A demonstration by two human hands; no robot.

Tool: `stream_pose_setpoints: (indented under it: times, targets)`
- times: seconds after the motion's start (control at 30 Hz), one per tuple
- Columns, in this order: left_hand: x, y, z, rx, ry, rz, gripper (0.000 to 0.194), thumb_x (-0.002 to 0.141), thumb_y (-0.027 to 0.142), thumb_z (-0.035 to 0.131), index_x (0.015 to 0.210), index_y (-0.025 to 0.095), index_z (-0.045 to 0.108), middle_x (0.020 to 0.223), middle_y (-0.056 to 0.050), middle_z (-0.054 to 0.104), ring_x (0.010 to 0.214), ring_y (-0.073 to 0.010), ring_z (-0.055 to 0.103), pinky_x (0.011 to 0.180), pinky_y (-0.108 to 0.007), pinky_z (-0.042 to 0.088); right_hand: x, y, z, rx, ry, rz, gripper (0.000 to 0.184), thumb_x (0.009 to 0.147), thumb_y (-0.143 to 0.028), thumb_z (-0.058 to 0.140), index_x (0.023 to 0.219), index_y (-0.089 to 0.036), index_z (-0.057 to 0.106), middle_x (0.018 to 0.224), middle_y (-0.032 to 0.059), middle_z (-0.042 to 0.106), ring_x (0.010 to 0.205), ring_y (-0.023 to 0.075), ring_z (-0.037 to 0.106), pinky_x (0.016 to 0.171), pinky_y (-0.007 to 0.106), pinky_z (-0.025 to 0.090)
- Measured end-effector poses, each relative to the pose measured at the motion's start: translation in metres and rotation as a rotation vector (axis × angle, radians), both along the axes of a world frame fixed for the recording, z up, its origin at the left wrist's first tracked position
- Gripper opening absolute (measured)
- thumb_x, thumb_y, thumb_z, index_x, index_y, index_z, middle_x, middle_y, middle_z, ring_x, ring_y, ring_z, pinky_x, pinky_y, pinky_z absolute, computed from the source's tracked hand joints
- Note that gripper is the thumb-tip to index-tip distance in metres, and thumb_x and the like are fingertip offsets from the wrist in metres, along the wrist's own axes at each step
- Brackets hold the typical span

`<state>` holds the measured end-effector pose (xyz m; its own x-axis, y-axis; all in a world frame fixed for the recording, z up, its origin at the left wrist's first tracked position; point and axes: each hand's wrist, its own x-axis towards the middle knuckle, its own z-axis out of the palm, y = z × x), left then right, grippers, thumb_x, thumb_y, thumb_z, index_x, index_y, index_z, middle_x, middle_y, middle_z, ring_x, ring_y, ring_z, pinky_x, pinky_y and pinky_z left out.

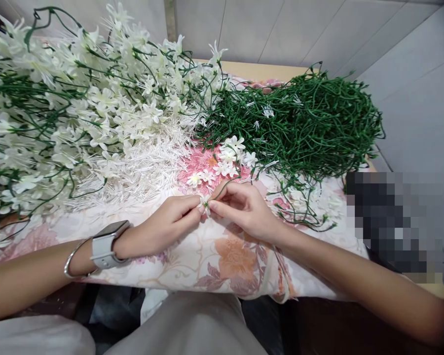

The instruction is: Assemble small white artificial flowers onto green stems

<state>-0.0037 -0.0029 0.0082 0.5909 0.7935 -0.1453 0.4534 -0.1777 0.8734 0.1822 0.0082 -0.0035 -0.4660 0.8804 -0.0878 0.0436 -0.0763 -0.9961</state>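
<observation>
Near the middle of the cloth, my left hand (177,217) pinches a small white artificial flower (204,209) between thumb and fingertips. My right hand (240,204) meets it from the other side, its thumb and forefinger closed on a green plastic stem (227,185) at the flower's base. The stem curves up behind the right fingers, and its far end is partly hidden. Just beyond my hands lie several loose white blossoms (227,157) on the pink print of the cloth.
A large heap of white flowers on stems (85,98) fills the left. White stamen pieces (140,162) lie in front of it. Bare green stems (311,123) are piled at the back right. A floral cloth (192,261) covers the table; tiled walls (259,29) stand behind.
</observation>
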Motion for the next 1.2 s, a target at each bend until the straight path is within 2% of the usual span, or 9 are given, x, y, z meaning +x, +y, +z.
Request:
stream_pose_setpoints:
  times: [0.13,0.33,0.43,0.53,0.73,0.83,0.97,1.03,1.2]
  targets:
    - [-0.002,-0.003,0.002,0.031,-0.026,-0.091,0.031,0.091,0.024,0.037,0.062,0.016,0.034,0.058,0.004,0.034,0.056,-0.0083,0.033,0.053,-0.022,0.026,0.003,0.001,0.003,0.017,0.106,-0.012,0.015,0.075,-0.027,0.067,0.072,-0.015,0.059,0.066,-0.0002,0.057,0.060,0.0094,0.052,0.053,0.022,0.041]
    - [0.000,-0.008,0.002,0.280,0.049,-0.164,0.030,0.084,0.017,0.045,0.057,0.017,0.032,0.055,0.005,0.032,0.052,-0.0084,0.031,0.051,-0.024,0.024,0.022,0.022,0.018,-0.089,0.137,-0.211,0.023,0.081,-0.031,0.063,0.064,-0.018,0.057,0.054,-0.0024,0.053,0.045,0.0062,0.044,0.042,0.021,0.034]
    - [-0.002,-0.011,0.005,0.356,0.047,-0.164,0.029,0.086,0.023,0.047,0.059,0.017,0.039,0.055,0.004,0.036,0.052,-0.0090,0.035,0.051,-0.023,0.027,0.034,0.031,0.031,-0.133,0.017,-0.161,0.028,0.083,-0.037,0.061,0.064,-0.016,0.062,0.053,0.0004,0.055,0.041,0.0055,0.041,0.036,0.021,0.027]
    - [-0.007,-0.010,0.009,0.421,0.043,-0.090,0.020,0.090,0.024,0.043,0.078,0.014,0.055,0.065,0.000,0.050,0.058,-0.0103,0.046,0.055,-0.022,0.035,0.042,0.035,0.041,-0.145,-0.137,-0.013,0.031,0.079,-0.040,0.065,0.061,-0.015,0.065,0.053,0.0032,0.060,0.039,0.0064,0.044,0.034,0.021,0.027]
    - [-0.013,0.006,0.005,0.736,0.203,0.115,0.019,0.092,0.019,0.043,0.104,0.012,0.056,0.089,-0.007,0.062,0.079,-0.0154,0.057,0.071,-0.026,0.043,0.046,0.035,0.043,-0.216,-0.315,0.224,0.038,0.080,-0.048,0.060,0.060,-0.016,0.066,0.040,-0.0001,0.052,0.032,0.0073,0.040,0.034,0.023,0.026]
    - [-0.015,0.017,0.001,0.883,0.365,0.133,0.020,0.091,0.021,0.046,0.106,0.013,0.057,0.100,-0.010,0.060,0.090,-0.0205,0.055,0.076,-0.031,0.044,0.045,0.031,0.041,0.001,-0.549,0.284,0.041,0.085,-0.046,0.054,0.056,-0.017,0.060,0.042,-0.0007,0.052,0.035,0.0079,0.041,0.037,0.024,0.025]
    - [-0.017,0.025,-0.003,0.926,0.443,0.096,0.017,0.090,0.024,0.048,0.096,0.014,0.061,0.104,-0.011,0.059,0.091,-0.0219,0.053,0.077,-0.034,0.044,0.034,0.018,0.036,0.521,-0.978,-0.044,0.029,0.083,-0.037,0.059,0.063,-0.017,0.056,0.055,0.0011,0.054,0.048,0.0110,0.044,0.047,0.026,0.026]
    - [-0.017,0.027,-0.006,0.926,0.447,0.082,0.016,0.090,0.024,0.048,0.094,0.014,0.061,0.102,-0.011,0.060,0.090,-0.0217,0.053,0.077,-0.034,0.045,0.025,0.011,0.031,0.687,-1.013,-0.094,0.018,0.085,-0.030,0.056,0.073,-0.016,0.057,0.068,0.0041,0.056,0.059,0.0141,0.048,0.054,0.027,0.032]
    - [-0.018,0.026,-0.009,1.001,0.337,0.054,0.011,0.088,0.018,0.050,0.093,0.015,0.060,0.101,-0.010,0.061,0.090,-0.0203,0.053,0.076,-0.033,0.046,0.010,0.005,0.014,0.867,-0.961,0.059,0.020,0.090,-0.021,0.045,0.079,-0.012,0.059,0.081,0.0091,0.056,0.077,0.0192,0.049,0.072,0.032,0.039]
